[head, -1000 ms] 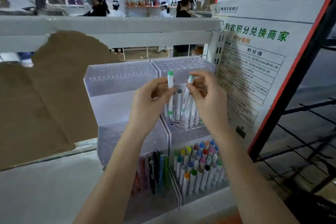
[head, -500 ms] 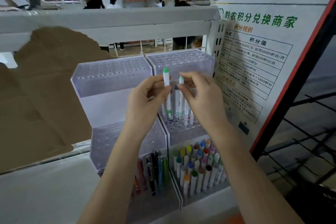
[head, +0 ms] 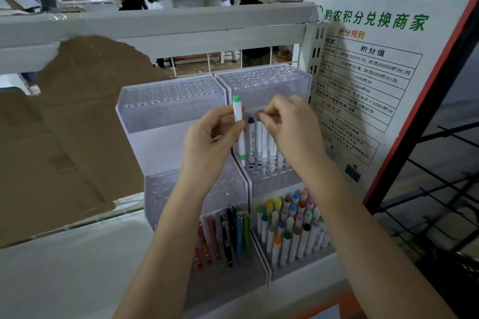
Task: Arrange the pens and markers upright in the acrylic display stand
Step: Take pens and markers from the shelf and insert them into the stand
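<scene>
Left hand (head: 212, 134) holds green-capped marker (head: 239, 129) upright.

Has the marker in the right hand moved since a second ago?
Yes. The right hand has lowered its marker among those standing in the stand's middle right tier; only the hand's fingertips show at its top.

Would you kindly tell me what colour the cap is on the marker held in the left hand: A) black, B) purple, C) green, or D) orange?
C: the left hand grips a white marker upright, its green cap showing above the fingers, in front of the acrylic stand.
</scene>
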Motion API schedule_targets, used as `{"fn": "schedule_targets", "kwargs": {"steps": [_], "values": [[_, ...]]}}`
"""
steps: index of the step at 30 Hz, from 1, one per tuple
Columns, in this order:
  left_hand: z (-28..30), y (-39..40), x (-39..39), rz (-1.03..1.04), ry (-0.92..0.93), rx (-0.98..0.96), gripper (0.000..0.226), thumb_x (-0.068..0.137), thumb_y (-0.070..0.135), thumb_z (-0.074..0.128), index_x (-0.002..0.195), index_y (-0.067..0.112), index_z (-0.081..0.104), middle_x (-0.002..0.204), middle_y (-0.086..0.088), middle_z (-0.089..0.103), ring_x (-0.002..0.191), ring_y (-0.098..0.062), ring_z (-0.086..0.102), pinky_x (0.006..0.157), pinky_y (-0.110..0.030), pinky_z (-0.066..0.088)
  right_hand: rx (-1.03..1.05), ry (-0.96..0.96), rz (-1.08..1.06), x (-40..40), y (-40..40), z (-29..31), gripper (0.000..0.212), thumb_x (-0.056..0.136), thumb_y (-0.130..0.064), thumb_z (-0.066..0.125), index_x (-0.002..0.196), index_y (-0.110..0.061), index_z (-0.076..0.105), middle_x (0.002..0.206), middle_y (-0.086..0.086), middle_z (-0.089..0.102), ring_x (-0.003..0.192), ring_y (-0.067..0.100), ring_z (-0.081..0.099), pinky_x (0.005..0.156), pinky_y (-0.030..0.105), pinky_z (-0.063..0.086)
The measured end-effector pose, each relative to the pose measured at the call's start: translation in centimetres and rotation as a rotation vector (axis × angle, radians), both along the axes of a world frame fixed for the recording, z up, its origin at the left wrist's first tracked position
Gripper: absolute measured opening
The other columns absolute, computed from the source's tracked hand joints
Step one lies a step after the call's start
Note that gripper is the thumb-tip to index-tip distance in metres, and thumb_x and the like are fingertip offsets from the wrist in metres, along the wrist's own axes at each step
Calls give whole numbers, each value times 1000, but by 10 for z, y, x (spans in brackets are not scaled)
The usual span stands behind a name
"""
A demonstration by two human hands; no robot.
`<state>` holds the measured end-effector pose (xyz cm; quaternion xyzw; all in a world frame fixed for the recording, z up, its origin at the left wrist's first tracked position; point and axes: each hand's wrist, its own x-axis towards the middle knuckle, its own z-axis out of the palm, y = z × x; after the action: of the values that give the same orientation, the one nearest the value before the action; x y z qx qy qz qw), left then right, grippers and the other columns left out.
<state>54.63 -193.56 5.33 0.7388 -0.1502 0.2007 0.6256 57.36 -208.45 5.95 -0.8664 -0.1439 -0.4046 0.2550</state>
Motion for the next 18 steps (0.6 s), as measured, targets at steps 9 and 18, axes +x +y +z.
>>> {"fn": "schedule_targets", "kwargs": {"steps": [9,18], "values": [[0,3,-2,-6,-19,35,20,85,9,66,105,12,66,91,-2,72,83,-10,66,80,-27,54,199,30,189,-16,-1,9,16,87,-21,64,96,-9,66,88,-7,61,84,10,59,74,19,48],[2,-7,-7,-7,-85,153,16,86,11,65,97,23,65,82,17,66,75,8,62,68,-7,46,474,171,446,-35,4,22,13,85,-11,66,95,-19,65,86,-14,65,79,-3,62,74,11,48]]}}
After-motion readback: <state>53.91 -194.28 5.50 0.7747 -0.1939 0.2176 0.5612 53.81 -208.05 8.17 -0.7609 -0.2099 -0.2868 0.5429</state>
